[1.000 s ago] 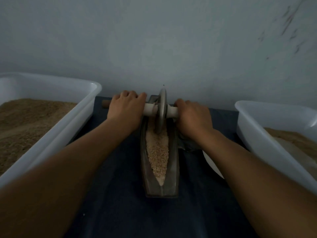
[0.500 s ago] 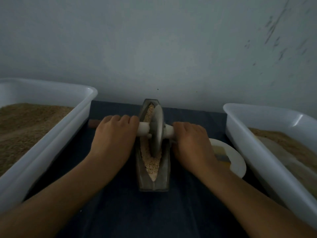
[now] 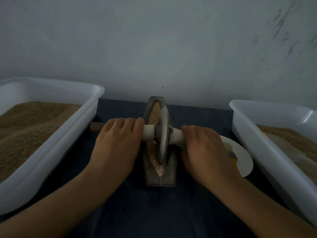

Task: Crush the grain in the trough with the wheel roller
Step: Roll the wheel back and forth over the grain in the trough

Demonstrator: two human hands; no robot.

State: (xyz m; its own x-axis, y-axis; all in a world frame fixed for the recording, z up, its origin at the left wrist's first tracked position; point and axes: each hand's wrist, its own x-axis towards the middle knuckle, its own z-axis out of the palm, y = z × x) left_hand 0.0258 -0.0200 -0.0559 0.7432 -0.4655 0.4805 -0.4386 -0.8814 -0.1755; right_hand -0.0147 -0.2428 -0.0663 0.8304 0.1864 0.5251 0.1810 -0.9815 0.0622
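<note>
A dark boat-shaped trough [image 3: 160, 179] lies lengthwise on the dark blue cloth, with pale grain [image 3: 154, 110] in its groove. The grey wheel roller [image 3: 163, 136] stands upright in the groove, near the trough's middle. Its pale axle handle [image 3: 148, 133] sticks out to both sides, with a brown end [image 3: 97, 127] showing on the left. My left hand [image 3: 116, 145] grips the handle left of the wheel, fingers curled over it. Right of the wheel, my right hand [image 3: 204, 148] grips the other side in the same way.
A large white tub [image 3: 56, 148] of brown meal stands on the left. A second white tub [image 3: 267, 143] with brown meal stands on the right. A white plate [image 3: 243, 160] lies between my right hand and that tub. The wall rises just behind the trough.
Both hands have drawn the wheel from the trough's far end back toward me, to about its middle. Grain at the far end is now uncovered.
</note>
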